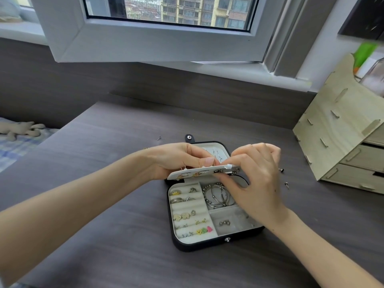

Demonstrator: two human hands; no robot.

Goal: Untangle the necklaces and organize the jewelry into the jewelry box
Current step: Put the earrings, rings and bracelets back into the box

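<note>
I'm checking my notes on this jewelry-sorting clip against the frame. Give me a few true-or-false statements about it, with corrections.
1. The jewelry box lies open on the table. True.
2. Both hands hold the white earring panel above the box. True.
3. The metal bangles lie loose on the table. False: they sit in the box's upper right compartment.
4. The left hand rests flat on the table. False: it grips the panel.
5. Small studs lie on the table right of the box. True.
</note>
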